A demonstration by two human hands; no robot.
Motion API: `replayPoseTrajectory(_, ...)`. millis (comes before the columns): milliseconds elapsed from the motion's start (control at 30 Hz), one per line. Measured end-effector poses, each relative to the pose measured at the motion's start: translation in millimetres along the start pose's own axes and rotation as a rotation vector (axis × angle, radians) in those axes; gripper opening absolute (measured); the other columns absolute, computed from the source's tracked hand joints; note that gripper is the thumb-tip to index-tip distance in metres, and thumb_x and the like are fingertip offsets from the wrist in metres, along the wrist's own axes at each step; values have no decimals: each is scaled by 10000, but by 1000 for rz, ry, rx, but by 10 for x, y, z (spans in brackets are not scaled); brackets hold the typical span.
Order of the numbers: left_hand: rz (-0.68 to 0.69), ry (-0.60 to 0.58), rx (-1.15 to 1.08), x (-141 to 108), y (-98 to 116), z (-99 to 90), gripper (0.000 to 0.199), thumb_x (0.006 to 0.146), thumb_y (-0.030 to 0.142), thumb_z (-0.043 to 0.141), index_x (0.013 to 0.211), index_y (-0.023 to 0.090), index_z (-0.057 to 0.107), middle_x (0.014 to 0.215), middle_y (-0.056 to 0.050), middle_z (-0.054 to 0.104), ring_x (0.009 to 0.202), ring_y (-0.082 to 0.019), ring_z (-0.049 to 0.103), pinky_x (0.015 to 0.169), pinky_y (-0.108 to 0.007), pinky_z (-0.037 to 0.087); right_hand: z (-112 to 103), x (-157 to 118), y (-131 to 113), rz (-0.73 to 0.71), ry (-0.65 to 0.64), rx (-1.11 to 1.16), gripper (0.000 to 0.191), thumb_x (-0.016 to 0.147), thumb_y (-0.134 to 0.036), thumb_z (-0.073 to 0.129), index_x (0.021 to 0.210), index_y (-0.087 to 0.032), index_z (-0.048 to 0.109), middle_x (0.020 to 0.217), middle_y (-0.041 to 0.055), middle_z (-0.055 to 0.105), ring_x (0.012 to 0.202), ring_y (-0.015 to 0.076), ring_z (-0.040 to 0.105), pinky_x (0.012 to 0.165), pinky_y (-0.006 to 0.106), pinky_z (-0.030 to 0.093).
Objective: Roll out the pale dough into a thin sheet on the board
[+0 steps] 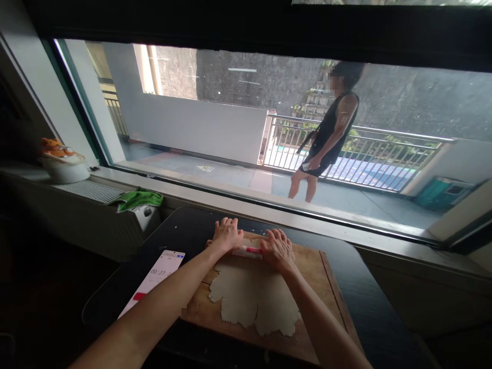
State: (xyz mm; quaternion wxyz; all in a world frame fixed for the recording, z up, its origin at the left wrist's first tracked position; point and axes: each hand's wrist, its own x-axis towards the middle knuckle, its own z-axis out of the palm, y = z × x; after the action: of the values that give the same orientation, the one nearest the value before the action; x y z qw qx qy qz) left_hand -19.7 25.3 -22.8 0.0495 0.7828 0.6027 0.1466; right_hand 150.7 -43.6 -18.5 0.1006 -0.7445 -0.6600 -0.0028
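A wide, thin sheet of pale dough (255, 294) with a ragged edge lies on a wooden board (321, 279). Across its far part rests a rolling pin (247, 251), whose red and white label shows between my hands. My left hand (226, 236) is on the pin's left end, fingers curled over it. At the right end, my right hand (277, 248) presses down with its fingers bent over the pin. Both hands cover much of the pin.
The board sits on a black table (355, 277). A phone (159, 279) with a running timer lies left of it. Beyond are a green cloth (141, 199), a white bucket (65, 166) and a window, with a person (338, 128) standing outside.
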Motion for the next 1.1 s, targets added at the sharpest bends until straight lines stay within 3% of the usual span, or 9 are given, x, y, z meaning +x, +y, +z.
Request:
replayPoseTrajectory(167, 24, 57, 22, -553, -20, -13, 453, 951, 405, 442, 1329, 218, 607, 1424, -121, 599, 1420, -324, 412, 1159, -568, 303, -10, -581, -65, -25, 82, -33, 439, 998, -360, 361, 1312, -225, 637, 1476, 108, 554, 1437, 301, 387, 1139, 476, 330)
replayPoseTrajectory(333, 160, 52, 58, -1083, -120, -61, 505, 1001, 431, 359, 1421, 232, 555, 1531, -91, 498, 1487, -302, 322, 1211, -546, 240, -101, -1069, -28, -88, -77, -40, 559, 1022, -408, 290, 1464, -143, 506, 1565, 163, 442, 1489, 300, 317, 1180, 529, 253)
replayPoseTrajectory(433, 205, 9, 71, -1166, -152, -113, 520, 1008, 426, 348, 1452, 223, 526, 1558, -75, 465, 1503, -292, 289, 1224, -533, 212, -150, -1129, 4, -117, -159, -25, 595, 1024, -452, 281, 1486, -134, 479, 1575, 170, 425, 1491, 292, 317, 1183, 521, 247)
replayPoseTrajectory(567, 143, 24, 81, -870, -98, -117, 525, 1009, 428, 333, 1429, 189, 539, 1514, -91, 518, 1489, -299, 307, 1219, -542, 199, -115, -823, -3, -70, -116, -10, 587, 1017, -498, 291, 1465, -176, 491, 1588, 130, 414, 1501, 306, 270, 1168, 520, 259)
replayPoseTrajectory(700, 44, -20, 72, -356, -38, -55, 517, 981, 447, 381, 1384, 176, 560, 1422, -115, 603, 1438, -309, 380, 1165, -525, 291, -43, -353, -4, -11, -99, 14, 523, 1019, -485, 279, 1362, -223, 575, 1508, 109, 504, 1469, 302, 296, 1148, 495, 279)
replayPoseTrajectory(833, -35, -102, 71, 53, -10, -54, 490, 951, 433, 429, 1312, 143, 589, 1336, -173, 643, 1333, -315, 500, 1084, -473, 388, -56, 42, 22, 61, -124, 65, 521, 1013, -483, 281, 1318, -196, 590, 1449, 128, 540, 1412, 305, 362, 1106, 488, 335)
replayPoseTrajectory(967, -32, -38, 123, 232, 2, -32, 426, 941, 364, 435, 1246, 129, 617, 1286, -184, 657, 1300, -314, 512, 1059, -457, 402, -51, 301, 55, 121, -122, 96, 549, 1008, -475, 284, 1349, -153, 569, 1483, 153, 501, 1409, 312, 353, 1124, 494, 303)
replayPoseTrajectory(1100, -40, -40, 119, 193, -18, -12, 440, 925, 373, 444, 1247, 132, 623, 1288, -181, 653, 1298, -317, 505, 1064, -456, 398, -54, 302, 43, 133, -155, 102, 562, 1006, -477, 294, 1379, -143, 549, 1495, 150, 488, 1410, 308, 343, 1127, 478, 299)
